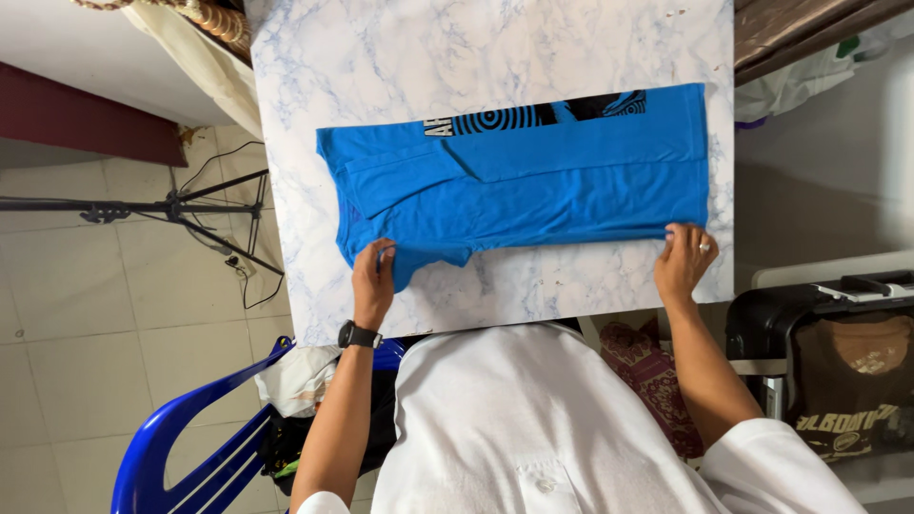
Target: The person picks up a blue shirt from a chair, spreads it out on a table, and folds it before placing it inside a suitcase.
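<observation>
The shirt lay folded lengthwise across the table, sleeve tucked in to keep a straight strip. The left hand pinched its near collar-end corner, fingers closed on cloth; the right hand gripped the near hem corner, holding that edge taut between them.

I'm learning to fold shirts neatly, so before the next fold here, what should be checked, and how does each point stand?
1. Left hand grips the near edge of the blue T-shirt: ok.
2. Right hand pinches the near edge at the other end: ok.
3. Shirt lies wholly on the marble tabletop: ok.
4. Sleeve folded inward: ok.
5. Cloth free of creases: not ok, slight ripples near the left hand.
6. Underside layer even: cannot tell.
</observation>
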